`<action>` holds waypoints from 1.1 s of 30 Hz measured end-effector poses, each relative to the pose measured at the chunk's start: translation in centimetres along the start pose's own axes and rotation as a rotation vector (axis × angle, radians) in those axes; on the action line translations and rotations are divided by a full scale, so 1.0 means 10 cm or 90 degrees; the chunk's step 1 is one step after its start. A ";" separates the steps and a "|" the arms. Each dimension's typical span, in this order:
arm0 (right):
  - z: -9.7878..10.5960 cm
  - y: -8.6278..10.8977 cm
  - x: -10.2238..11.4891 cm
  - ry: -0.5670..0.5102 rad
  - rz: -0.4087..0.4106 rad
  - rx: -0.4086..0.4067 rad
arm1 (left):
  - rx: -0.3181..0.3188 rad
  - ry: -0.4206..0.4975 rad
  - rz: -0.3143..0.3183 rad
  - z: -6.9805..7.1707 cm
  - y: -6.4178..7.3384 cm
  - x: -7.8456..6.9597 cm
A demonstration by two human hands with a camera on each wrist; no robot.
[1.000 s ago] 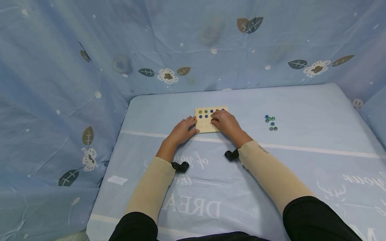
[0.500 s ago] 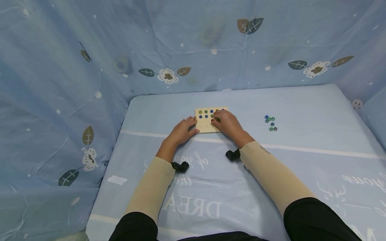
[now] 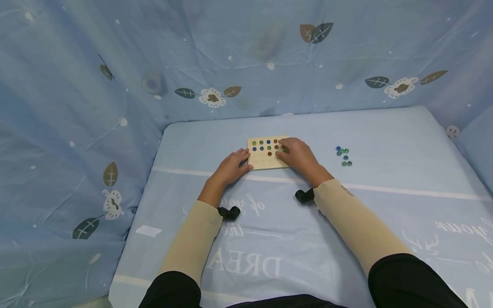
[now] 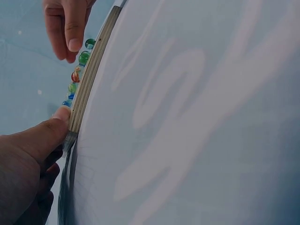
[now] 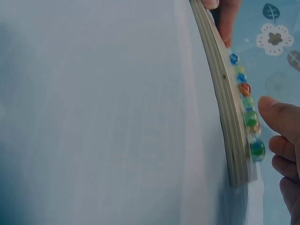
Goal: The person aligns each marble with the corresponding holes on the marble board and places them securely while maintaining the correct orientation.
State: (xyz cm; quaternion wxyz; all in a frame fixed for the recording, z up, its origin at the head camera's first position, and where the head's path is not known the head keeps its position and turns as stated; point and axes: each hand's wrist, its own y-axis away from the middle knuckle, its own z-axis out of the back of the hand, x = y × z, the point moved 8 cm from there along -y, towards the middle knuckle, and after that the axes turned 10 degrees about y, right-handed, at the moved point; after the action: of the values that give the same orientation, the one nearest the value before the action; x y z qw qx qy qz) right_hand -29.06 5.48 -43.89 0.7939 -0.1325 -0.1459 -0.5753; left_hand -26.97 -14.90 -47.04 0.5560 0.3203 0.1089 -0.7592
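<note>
A pale wooden board (image 3: 259, 162) with rows of round hollows lies flat. Glass marbles, such as a blue marble (image 3: 268, 141) and a red marble (image 3: 269, 154), fill part of it. My left hand (image 3: 230, 167) holds the board's left end, thumb on the near corner and fingers along the side. Over the right part hovers my right hand (image 3: 302, 156), thumb and fingertips apart, hiding some hollows. In the right wrist view a green marble (image 5: 257, 151) sits near the board's end, just beside the right fingers, and nothing shows between them.
Several loose marbles (image 3: 345, 158) lie in a small group on the cloth-covered table (image 3: 389, 145), right of the board. A white paper piece (image 3: 148, 231) is at the left. A patterned blue curtain (image 3: 246, 55) hangs behind the table.
My right hand has drawn back to the right, its fingers parting, and uncovers more marbles on the board. The left hand keeps its place.
</note>
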 end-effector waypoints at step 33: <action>0.63 0.62 -1.37 0.016 -0.174 -0.036 | -0.003 0.000 -0.009 -0.01 0.02 -0.01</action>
State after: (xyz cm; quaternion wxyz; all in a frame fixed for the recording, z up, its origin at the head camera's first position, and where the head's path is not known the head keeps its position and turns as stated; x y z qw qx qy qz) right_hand -27.76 21.75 -43.61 0.7057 -0.1266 -0.1362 -0.6837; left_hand -26.72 -14.79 -47.02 0.5515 0.3181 0.1126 -0.7629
